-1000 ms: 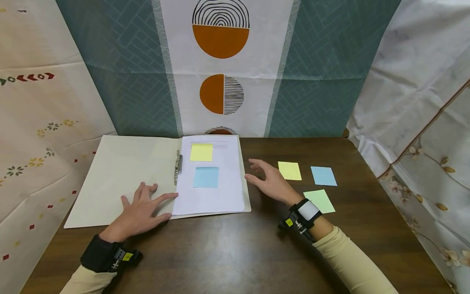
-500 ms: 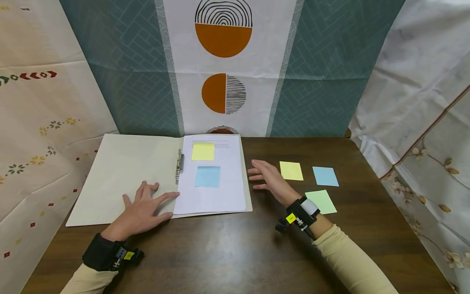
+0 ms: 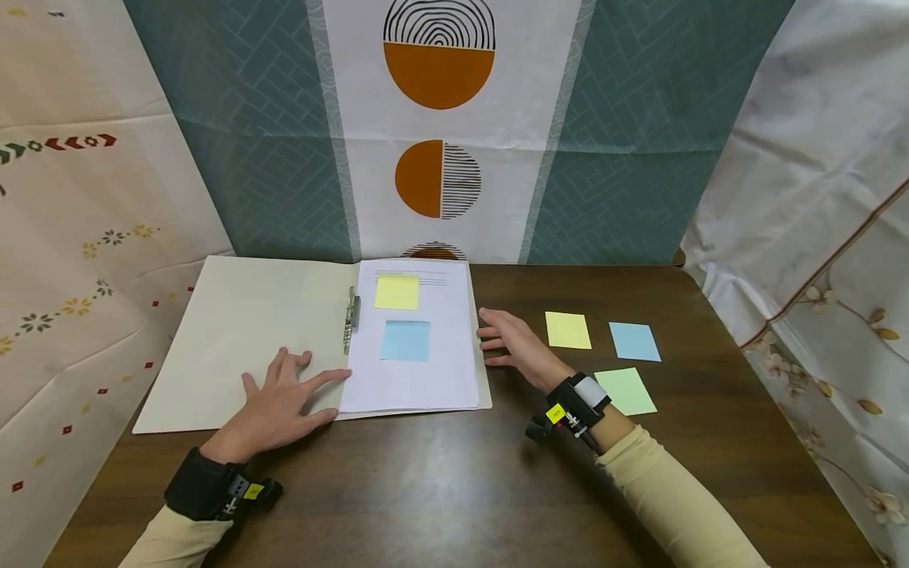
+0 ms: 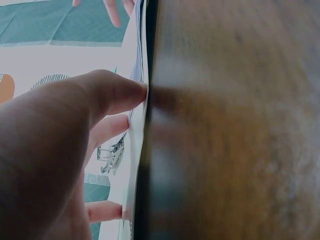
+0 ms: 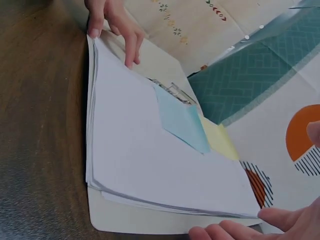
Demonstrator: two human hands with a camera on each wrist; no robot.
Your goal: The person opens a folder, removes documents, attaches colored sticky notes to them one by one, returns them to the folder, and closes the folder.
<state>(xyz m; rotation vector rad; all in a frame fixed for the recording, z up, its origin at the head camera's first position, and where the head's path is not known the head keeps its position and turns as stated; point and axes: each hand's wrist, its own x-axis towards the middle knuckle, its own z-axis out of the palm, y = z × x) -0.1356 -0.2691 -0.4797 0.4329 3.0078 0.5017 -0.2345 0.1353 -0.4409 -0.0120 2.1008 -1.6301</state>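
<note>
An open white file folder [image 3: 234,315] lies on the table, a metal clip [image 3: 352,319] at its spine. A stack of white paper [image 3: 419,386] lies on its right side, bearing a yellow sticky note [image 3: 397,292] above a blue sticky note [image 3: 405,341]. My left hand [image 3: 277,402] rests with spread fingers on the folder's left side. Its index fingertip touches the stack's left edge, and the thumb [image 4: 125,93] presses at the folder's lower edge. My right hand [image 3: 521,347] holds nothing; its extended fingers [image 5: 220,232] are right at the folder's right edge.
On the table [image 3: 426,489] to the right of my right hand lie three loose sticky notes: yellow [image 3: 568,330], blue [image 3: 635,341] and green [image 3: 626,391]. A patterned cloth [image 3: 440,181] hangs behind the table; floral cloths flank both sides.
My right hand has turned, its fingers now fanned, and has come closer to the folder's right edge. The left hand stays in place. The head view has shifted slightly.
</note>
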